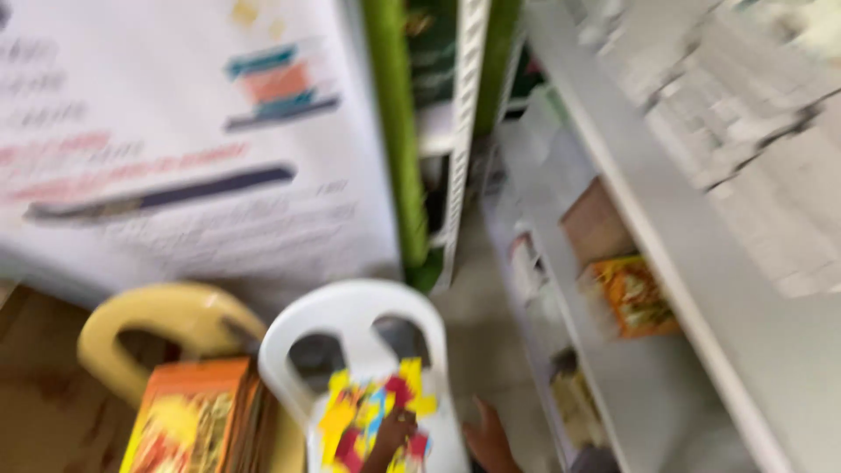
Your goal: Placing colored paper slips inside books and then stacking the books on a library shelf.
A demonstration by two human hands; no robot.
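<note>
On the white chair [350, 324], left hand [392, 435] touches colourful packets [372, 412]

A white plastic chair [350, 342] carries a bright multicoloured packet [372, 420], and the yellow chair [166, 324] beside it carries an orange box [188, 420]. On the white shelf [613, 350] at the right lies an orange packet [632, 296], all blurred

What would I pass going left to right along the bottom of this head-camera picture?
Orange box → white plastic chair holding a colourful packet → left hand → right hand → white shelves.
</note>
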